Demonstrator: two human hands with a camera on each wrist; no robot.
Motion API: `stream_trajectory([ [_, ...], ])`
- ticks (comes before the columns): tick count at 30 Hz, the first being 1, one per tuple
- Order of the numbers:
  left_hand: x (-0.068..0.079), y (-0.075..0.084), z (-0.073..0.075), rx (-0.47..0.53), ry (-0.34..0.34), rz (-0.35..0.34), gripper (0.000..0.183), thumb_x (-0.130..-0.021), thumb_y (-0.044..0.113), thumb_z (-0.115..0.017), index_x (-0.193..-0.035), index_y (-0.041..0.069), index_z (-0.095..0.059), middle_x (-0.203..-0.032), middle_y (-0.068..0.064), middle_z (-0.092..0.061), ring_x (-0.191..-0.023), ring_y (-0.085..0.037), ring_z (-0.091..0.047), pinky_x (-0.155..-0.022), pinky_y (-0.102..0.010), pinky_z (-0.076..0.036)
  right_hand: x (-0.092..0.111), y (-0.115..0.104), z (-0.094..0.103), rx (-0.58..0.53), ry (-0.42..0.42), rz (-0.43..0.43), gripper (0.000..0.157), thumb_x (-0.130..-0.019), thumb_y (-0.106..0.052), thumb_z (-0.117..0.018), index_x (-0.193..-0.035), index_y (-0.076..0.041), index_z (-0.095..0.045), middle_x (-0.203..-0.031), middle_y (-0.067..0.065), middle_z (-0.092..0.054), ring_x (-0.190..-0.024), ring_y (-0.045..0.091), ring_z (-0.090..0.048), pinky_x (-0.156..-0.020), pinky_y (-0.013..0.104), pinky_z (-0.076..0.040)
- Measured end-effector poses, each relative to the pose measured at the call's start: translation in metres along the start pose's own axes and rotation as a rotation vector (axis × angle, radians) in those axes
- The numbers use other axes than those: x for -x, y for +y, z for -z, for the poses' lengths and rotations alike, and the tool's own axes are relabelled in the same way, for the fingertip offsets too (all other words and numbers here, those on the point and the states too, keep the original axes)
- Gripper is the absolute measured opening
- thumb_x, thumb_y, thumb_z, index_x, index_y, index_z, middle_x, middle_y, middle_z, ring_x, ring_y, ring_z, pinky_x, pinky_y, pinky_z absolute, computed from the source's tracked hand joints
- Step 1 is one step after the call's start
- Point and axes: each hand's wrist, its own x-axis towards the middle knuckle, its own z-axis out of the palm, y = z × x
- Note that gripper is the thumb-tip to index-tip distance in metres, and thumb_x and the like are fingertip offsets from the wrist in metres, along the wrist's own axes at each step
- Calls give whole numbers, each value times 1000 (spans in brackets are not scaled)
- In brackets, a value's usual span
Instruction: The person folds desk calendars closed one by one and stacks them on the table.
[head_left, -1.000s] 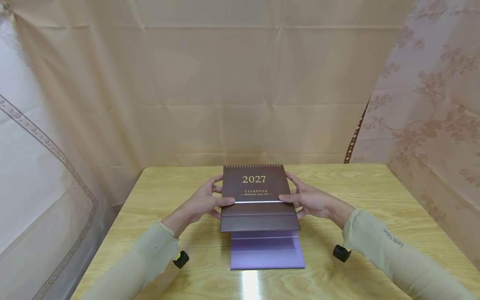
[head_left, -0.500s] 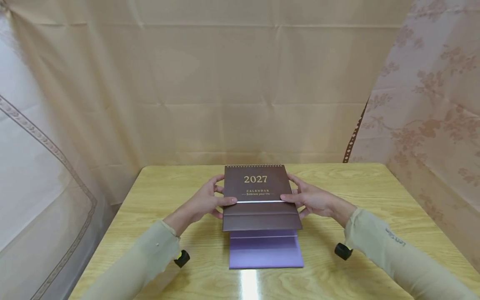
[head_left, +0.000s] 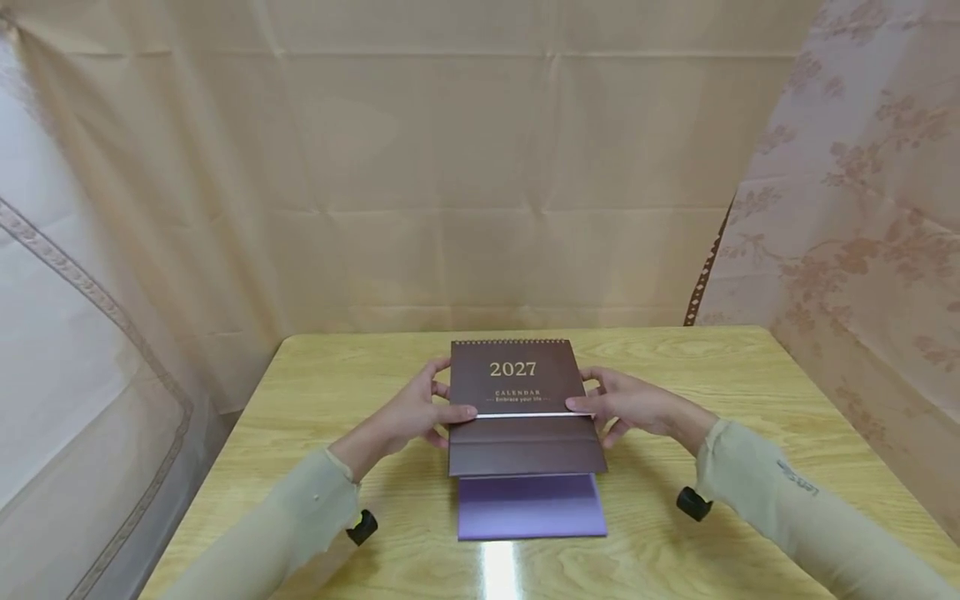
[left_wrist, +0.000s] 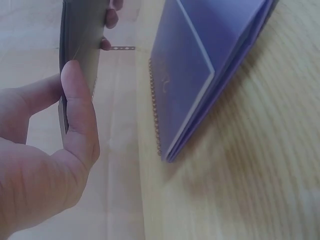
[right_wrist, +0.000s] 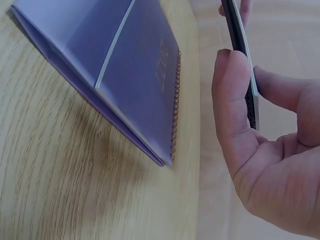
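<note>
A dark brown 2027 desk calendar (head_left: 517,379), spiral-bound along its far edge, is held by both hands above the table. My left hand (head_left: 405,414) grips its left edge, thumb on the cover near the white page edge and fingers behind. On the opposite edge my right hand (head_left: 637,403) pinches it the same way. Beneath and nearer to me sits a purple desk calendar (head_left: 531,510), its far part hidden by the brown one in the head view. Both wrist views show a gap between the purple calendar (left_wrist: 185,75) and the brown calendar (right_wrist: 240,35).
The wooden table (head_left: 337,367) carries the purple calendar, with a bright reflection in front of it. A beige curtain (head_left: 420,167) hangs behind the table's far edge. Patterned cloth (head_left: 862,208) hangs at the right. A black device (head_left: 363,527) shows beneath the left wrist.
The brown calendar and both hands stay almost still at first, then shift slightly down in the head view. The brown calendar now covers more of the purple one, which stays in place.
</note>
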Motion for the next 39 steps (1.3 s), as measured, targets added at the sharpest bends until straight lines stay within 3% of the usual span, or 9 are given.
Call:
stream_trajectory([
  [11,4,-33,-2,-34,-42,11,102,-87,7,-81,-162,13,-11,-113,-22,-50,-67,-27,-64,-51,-38,-58,-1,13,-16,161,20,-54,90,-98,-36,-70,-156,3,-13,-117,21,-60,-66,25,-66,-55,40,-60],
  [18,8,-49,-12,-101,-46,-19,99,-88,10,-80,-162,11,-15,-103,-20,-54,-59,-24,-64,-48,-39,-57,0,18,-26,248,16,-64,88,-98,-33,-69,-157,5,-15,-104,16,-66,-63,27,-66,-51,40,-58],
  [24,12,-54,-18,-172,-52,-38,94,-88,13,-80,-160,11,-20,-100,-19,-58,-62,-25,-67,-49,-43,-58,2,23,-30,291,-9,-83,87,-99,-30,-69,-157,7,-16,-99,12,-70,-53,23,-64,-47,40,-57],
  [31,13,-56,-21,-186,-56,-44,90,-88,12,-80,-159,13,-24,-104,-20,-56,-63,-28,-66,-49,-45,-58,4,24,-31,325,-8,-102,84,-98,-28,-70,-155,9,-21,-100,14,-71,-52,23,-64,-45,38,-56],
  [39,16,-58,-22,-266,-34,-23,101,-87,16,-82,-162,6,-15,-105,-18,-58,-53,-25,-62,-46,-43,-57,6,21,-32,356,-31,-99,83,-99,-26,-68,-157,8,-19,-89,12,-71,-52,22,-63,-44,36,-56],
])
